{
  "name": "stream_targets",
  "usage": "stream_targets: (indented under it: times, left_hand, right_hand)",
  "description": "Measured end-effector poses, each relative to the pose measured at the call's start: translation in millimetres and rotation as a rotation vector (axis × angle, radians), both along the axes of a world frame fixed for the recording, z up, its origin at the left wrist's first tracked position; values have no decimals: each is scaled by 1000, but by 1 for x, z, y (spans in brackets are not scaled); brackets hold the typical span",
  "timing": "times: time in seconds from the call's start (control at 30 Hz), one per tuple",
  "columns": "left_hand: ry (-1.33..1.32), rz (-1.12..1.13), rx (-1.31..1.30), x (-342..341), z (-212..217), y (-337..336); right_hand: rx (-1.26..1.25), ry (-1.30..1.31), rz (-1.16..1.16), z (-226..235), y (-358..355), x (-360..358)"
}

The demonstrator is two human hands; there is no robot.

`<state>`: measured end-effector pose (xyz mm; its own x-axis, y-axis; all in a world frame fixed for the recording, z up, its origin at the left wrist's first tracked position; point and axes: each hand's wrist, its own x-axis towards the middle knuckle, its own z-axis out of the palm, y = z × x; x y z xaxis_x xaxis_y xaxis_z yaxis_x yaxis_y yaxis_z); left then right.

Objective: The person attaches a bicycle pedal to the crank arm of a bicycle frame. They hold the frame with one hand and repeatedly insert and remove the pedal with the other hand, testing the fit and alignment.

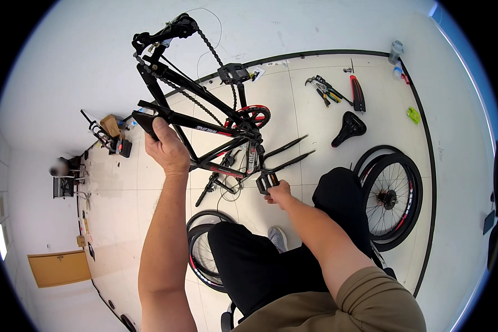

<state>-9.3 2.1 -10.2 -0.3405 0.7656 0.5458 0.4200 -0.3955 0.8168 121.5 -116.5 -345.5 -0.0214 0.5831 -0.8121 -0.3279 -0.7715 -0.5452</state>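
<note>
A black and red bike frame (177, 118) stands tilted in front of me. My left hand (169, 148) is closed around a black part at the frame's left side, its exact shape partly covered by my fingers. My right hand (280, 195) grips a black pedal (266, 181) low on the frame, fingers at its lower edge. A second pedal (233, 73) sits higher up, beside the red and black chainring (258, 117). From the chainring the chain (205, 47) runs up to the rear derailleur (174, 30). Two slim black prongs (288, 160) point right, above the gripped pedal.
Wheels lie on the floor right (390, 199) and left (202, 254) of my knees. A black saddle (349, 129), hand tools (325, 91) and a red-black mudguard (357, 93) lie at the far right. Handlebar parts (213, 185) rest behind the frame. A bottle (395, 51) stands by the wall.
</note>
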Motion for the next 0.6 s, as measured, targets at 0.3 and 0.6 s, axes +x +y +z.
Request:
stream_targets:
  times: [0.3,0.6]
  left_hand:
    - [28,-8,26,-2,-3,2]
    - [30,-19,36,-6,-6,4]
  right_hand:
    - [-27,-104,-56,1,4,37]
    - [-68,-135,-145,17,11,63]
